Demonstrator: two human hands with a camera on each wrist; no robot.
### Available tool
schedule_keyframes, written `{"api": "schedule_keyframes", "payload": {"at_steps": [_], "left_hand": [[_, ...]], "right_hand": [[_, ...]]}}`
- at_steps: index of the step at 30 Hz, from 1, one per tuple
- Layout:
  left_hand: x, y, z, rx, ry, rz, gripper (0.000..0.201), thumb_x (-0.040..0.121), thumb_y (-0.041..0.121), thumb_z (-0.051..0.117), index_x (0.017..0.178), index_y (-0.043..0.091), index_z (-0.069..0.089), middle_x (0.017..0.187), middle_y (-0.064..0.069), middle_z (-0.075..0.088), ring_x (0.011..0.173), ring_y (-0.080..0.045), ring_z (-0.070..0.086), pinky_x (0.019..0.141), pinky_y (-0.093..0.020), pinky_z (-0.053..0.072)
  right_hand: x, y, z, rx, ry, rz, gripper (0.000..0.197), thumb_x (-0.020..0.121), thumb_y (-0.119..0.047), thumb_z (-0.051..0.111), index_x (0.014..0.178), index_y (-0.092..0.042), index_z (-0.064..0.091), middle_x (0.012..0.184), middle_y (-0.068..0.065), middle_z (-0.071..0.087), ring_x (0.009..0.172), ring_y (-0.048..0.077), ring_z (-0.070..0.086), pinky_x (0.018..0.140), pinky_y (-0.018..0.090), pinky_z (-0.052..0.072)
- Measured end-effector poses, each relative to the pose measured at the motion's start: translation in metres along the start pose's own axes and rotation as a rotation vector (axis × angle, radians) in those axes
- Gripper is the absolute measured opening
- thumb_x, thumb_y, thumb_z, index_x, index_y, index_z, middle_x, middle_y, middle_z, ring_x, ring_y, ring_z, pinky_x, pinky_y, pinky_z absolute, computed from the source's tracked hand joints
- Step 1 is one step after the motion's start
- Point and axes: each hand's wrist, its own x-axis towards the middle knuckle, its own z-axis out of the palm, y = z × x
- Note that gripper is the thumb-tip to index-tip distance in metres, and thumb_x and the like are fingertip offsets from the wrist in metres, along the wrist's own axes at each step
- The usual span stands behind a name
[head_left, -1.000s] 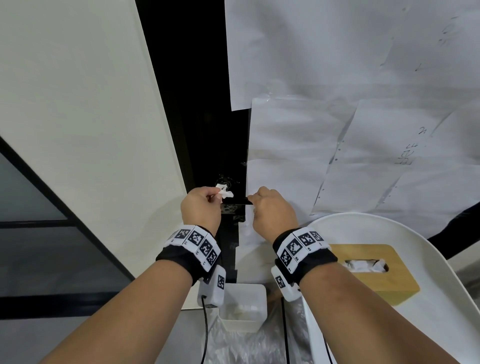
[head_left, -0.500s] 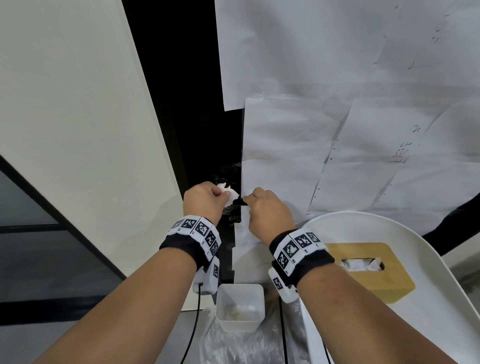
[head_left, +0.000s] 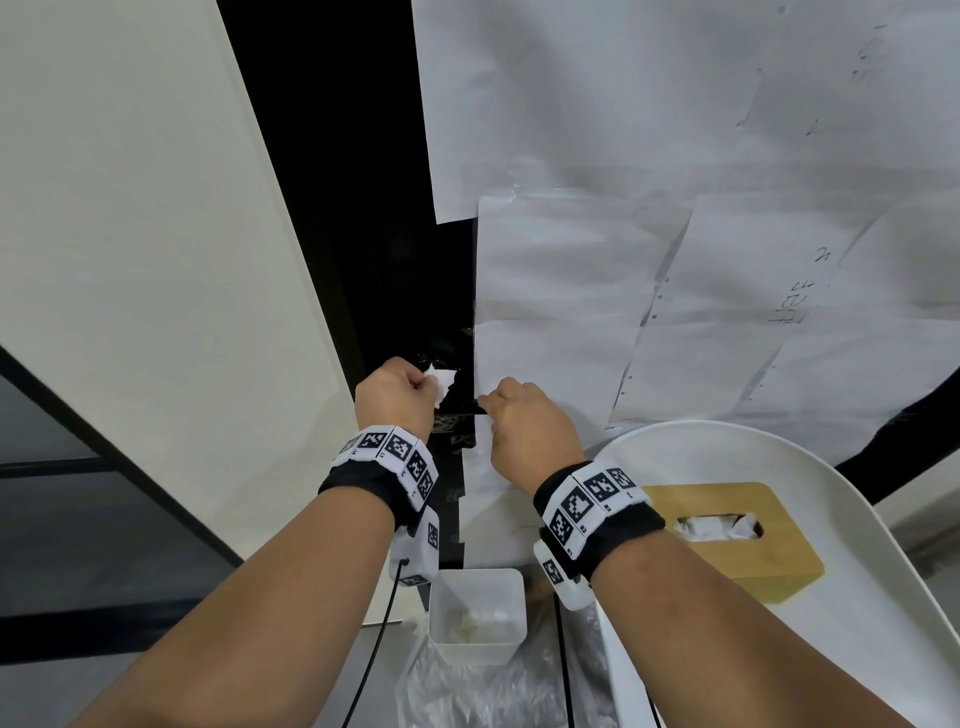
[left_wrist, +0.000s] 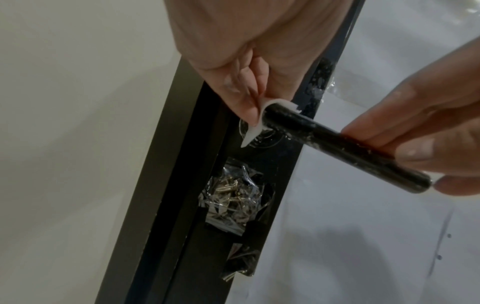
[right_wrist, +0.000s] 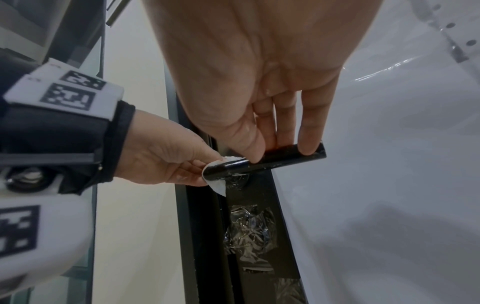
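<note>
Two hands are working at one black door handle (left_wrist: 337, 148), which is projecting from the dark door frame (left_wrist: 166, 185) beside the taped paper sheets (head_left: 571, 286).

Change: against the picture half a second back, the left hand (head_left: 395, 402) is sitting a little further from the right hand (head_left: 530, 423). More of the white wipe (head_left: 442, 385) is showing between them. A short length of the handle is again lying bare in the gap (much as it was a full second back).

Containers: a small white tub (head_left: 478, 652) is standing below the wrists and is holding a few crumpled white scraps (head_left: 475, 621). Clear plastic sheeting (head_left: 467, 696) is lying just beneath it in the head view. To the right, a wooden tissue box (head_left: 737, 566) is lying on a white tray (head_left: 883, 571), with tissue (head_left: 714, 525) poking out of its slot.

Left hand: thumb and fingers are pinching the wipe, which is curling round the end of the handle nearest the frame and touching it.

Right hand: thumb and fingers are clamping the handle's free end, palm facing the door. The two hands are close but not touching.

Below the handle, a crumpled clear packet (left_wrist: 233, 197) is sticking to the frame under tape; its contents are too blurred to identify.
</note>
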Motion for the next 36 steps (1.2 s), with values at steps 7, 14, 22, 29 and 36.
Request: {"api": "schedule_keyframes", "payload": {"at_steps": [7,14,22,29,36], "left_hand": [[-0.005,-0.013,0.0,-0.085,0.019,-0.055,0.016,0.089,0.013,0.058,0.101,0.012,0.069,0.089,-0.005,0.071,0.074,-0.017,0.06,0.062,-0.022,0.04],[-0.01,-0.004,0.0,-0.138,0.057,-0.015,0.015,0.088,0.026,0.065,0.096,0.014,0.069,0.087,0.002,0.07,0.075,-0.011,0.059,0.065,-0.02,0.04],[0.003,0.005,0.002,0.037,-0.012,0.012,0.021,0.079,0.037,0.072,0.077,0.019,0.061,0.068,0.005,0.06,0.064,-0.013,0.055,0.049,-0.019,0.033],[0.008,0.008,0.003,0.057,-0.011,-0.023,0.029,0.084,0.035,0.068,0.072,0.009,0.064,0.058,0.001,0.055,0.06,-0.018,0.053,0.056,-0.023,0.037],[0.003,0.004,0.003,0.107,0.008,-0.007,0.031,0.089,0.037,0.06,0.072,0.011,0.066,0.061,-0.003,0.059,0.051,-0.014,0.051,0.045,-0.02,0.033]], "right_hand": [[0.0,0.0,0.0,0.018,-0.001,-0.003,0.041,0.075,0.002,0.047,0.11,-0.013,0.062,0.101,0.004,0.055,0.089,0.022,0.049,0.065,0.034,0.05],[0.001,0.0,0.001,0.02,0.009,-0.003,0.037,0.075,0.001,0.048,0.106,-0.012,0.063,0.099,0.004,0.055,0.088,0.022,0.049,0.063,0.033,0.048],[0.0,-0.001,-0.002,0.011,-0.008,-0.005,0.036,0.076,-0.001,0.048,0.108,-0.012,0.062,0.1,0.004,0.054,0.089,0.022,0.048,0.061,0.033,0.046],[-0.001,0.0,-0.003,0.018,-0.028,-0.01,0.038,0.075,0.0,0.047,0.109,-0.011,0.061,0.101,0.004,0.054,0.09,0.023,0.048,0.066,0.037,0.051],[-0.002,0.0,-0.005,0.022,-0.038,-0.021,0.042,0.075,0.001,0.048,0.113,-0.011,0.059,0.104,0.005,0.054,0.093,0.023,0.049,0.068,0.036,0.05]]}}
